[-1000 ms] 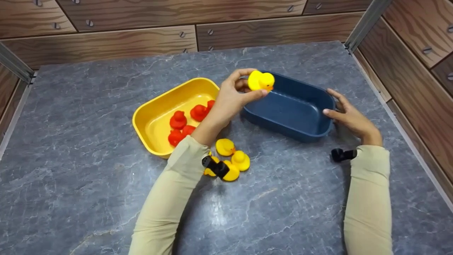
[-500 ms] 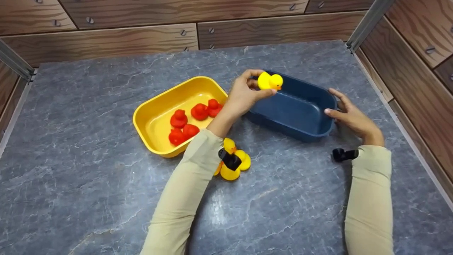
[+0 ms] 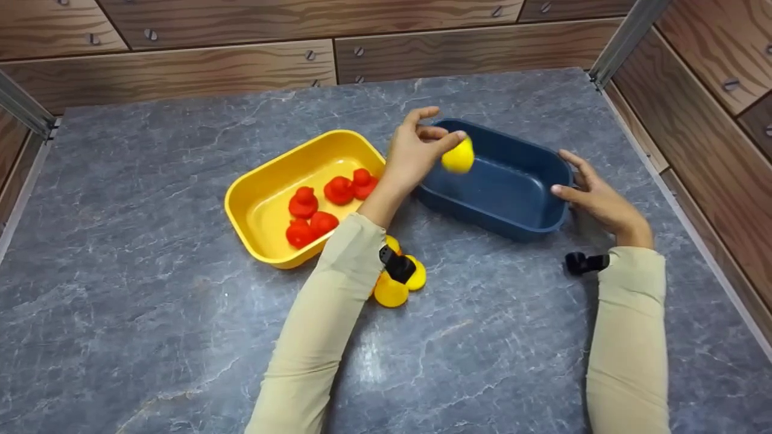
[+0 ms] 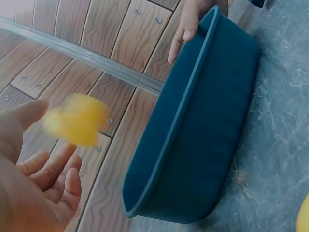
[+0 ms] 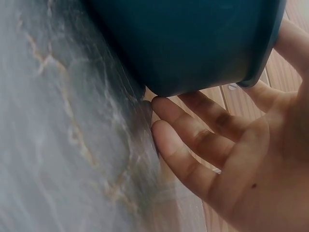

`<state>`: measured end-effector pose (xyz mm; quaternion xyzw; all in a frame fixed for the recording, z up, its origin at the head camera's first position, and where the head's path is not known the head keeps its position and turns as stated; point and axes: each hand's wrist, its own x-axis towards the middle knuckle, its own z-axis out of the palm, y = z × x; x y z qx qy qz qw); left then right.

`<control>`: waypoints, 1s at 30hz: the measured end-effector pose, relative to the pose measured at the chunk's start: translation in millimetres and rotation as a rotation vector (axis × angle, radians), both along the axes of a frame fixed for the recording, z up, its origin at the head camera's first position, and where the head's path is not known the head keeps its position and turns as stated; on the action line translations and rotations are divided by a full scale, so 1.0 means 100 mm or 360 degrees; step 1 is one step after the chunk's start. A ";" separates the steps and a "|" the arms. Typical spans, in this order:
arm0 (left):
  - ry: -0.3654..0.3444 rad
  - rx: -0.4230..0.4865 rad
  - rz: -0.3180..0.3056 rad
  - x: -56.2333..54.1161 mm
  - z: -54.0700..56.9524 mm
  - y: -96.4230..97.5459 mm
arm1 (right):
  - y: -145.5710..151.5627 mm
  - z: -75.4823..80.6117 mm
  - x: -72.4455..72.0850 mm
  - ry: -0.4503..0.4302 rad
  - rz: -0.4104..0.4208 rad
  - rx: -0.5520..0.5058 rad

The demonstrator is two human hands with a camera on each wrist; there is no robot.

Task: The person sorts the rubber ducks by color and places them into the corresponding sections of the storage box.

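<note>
Tabletop (image 3: 181, 337), grey and veined, bore the blue bin (image 3: 503, 190), its right end gripped by the right hand (image 3: 606, 202), a hold that seemed worth keeping for steadiness. The left hand (image 3: 416, 147), fingers parted, gripped nothing; the yellow duck (image 3: 458, 157), blurred, was airborne above the bin's left part. A lower release, well inside the rim, likely suited best.
</note>
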<state>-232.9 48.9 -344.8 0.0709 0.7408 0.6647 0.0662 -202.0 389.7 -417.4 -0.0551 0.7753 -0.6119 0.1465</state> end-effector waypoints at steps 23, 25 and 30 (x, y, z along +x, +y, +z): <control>0.0237 0.0048 -0.0375 0.45 0.12 -0.31 | -0.02 0.04 -0.01 -0.0056 -0.0016 0.0106; 0.0250 0.0026 -0.0407 0.50 0.12 -0.38 | -0.02 0.03 -0.01 -0.0055 -0.0004 0.0075; 0.0309 -0.0061 -0.0490 0.63 0.09 -0.55 | -0.02 0.02 -0.01 -0.0057 0.0009 0.0026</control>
